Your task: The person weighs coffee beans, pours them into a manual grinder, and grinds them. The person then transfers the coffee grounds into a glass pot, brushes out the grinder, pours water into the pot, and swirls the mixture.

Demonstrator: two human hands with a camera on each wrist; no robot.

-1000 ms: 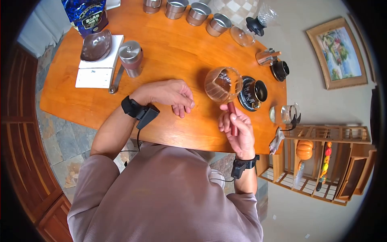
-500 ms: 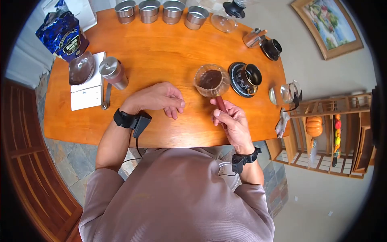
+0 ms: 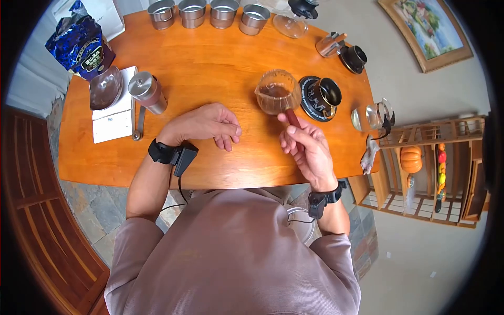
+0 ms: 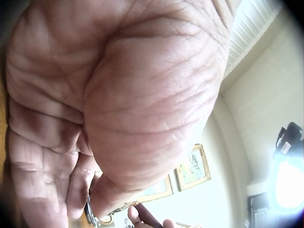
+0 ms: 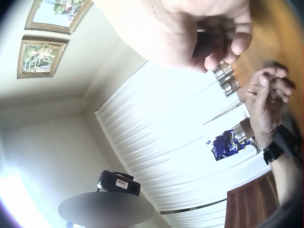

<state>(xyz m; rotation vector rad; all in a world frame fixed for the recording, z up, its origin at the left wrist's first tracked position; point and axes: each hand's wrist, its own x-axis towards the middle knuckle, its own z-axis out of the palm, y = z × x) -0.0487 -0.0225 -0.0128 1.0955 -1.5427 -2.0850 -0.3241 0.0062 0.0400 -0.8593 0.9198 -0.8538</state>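
My right hand point(image 3: 312, 153) grips the red-brown handle point(image 3: 292, 118) of a glass coffee pot point(image 3: 279, 105), held over the table with dark coffee in it. In the right wrist view its curled fingers point(image 5: 242, 40) wrap the dark handle; the pot itself is out of that view. Just right of the pot, a black cup point(image 3: 331, 92) with a gold handle sits on a black printed saucer point(image 3: 313, 108). My left hand point(image 3: 210, 127) rests on the table, fingers loosely bent, holding nothing. Its palm point(image 4: 142, 95) fills much of the left wrist view.
On the left stand a hand grinder point(image 3: 148, 93), a white scale point(image 3: 113, 124) bearing a translucent dish point(image 3: 106, 88), and a blue bag point(image 3: 81, 50). Several metal cups point(image 3: 192, 14) line the back. At right are another black cup point(image 3: 355, 56), a glass vessel point(image 3: 366, 118) and a cloth point(image 3: 369, 155).
My right hand keeps hold of the coffee pot, whose tilt has changed and whose coffee moves inside the glass. The head view has shifted. My left hand stays resting on the table.
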